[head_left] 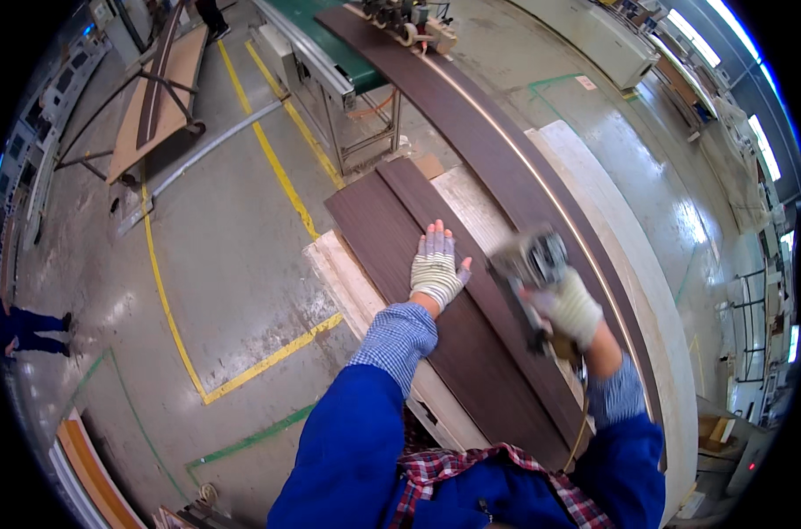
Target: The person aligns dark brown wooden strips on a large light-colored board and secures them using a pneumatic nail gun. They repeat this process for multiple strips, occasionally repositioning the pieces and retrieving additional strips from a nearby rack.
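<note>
My left hand (435,269), in a fingerless knit glove, lies flat with fingers spread on a dark brown wood-grain panel (391,242) stacked on pale boards. My right hand (570,309), also gloved, grips a hand-held power tool (531,263) that sits over the edge of a second dark panel strip (497,291) beside the first. The tool is blurred. A long dark panel with a pale edge band (515,167) runs from the machine at the top toward my right side.
A green conveyor machine (330,53) stands ahead. A trolley with boards (158,97) is at the upper left. Yellow floor lines (277,167) cross the concrete. A person in blue (26,331) stands at the left edge. Pale boards (647,291) lie along the right.
</note>
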The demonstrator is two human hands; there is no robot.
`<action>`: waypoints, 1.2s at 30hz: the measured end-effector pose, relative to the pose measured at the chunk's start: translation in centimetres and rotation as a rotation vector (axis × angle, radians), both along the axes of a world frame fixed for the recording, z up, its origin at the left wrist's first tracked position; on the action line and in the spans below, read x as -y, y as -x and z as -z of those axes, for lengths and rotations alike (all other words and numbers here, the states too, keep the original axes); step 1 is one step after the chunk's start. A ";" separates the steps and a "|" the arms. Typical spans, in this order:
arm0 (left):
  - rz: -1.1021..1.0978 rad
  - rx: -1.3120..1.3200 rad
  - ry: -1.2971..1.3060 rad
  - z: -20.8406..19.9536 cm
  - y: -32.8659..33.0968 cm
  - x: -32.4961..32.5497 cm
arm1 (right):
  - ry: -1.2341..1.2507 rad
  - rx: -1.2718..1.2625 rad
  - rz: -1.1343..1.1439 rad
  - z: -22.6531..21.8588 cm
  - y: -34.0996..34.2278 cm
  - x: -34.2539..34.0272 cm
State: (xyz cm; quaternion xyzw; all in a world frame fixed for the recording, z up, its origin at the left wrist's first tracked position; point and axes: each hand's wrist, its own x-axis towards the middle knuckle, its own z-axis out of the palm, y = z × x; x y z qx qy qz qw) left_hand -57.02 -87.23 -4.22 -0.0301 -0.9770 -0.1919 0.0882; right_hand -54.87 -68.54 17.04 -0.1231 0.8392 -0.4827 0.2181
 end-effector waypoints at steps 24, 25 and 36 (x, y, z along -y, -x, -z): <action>0.006 -0.005 -0.152 -0.2 -0.4 -0.5 | -0.242 0.300 -0.069 7.9 22.2 20.9; 0.017 0.002 -0.140 -0.3 -0.4 -0.5 | -0.261 0.308 -0.068 8.0 22.2 20.9; -0.047 -0.166 -0.254 -2.4 -0.8 0.7 | -0.493 -0.104 -0.076 5.4 15.9 15.3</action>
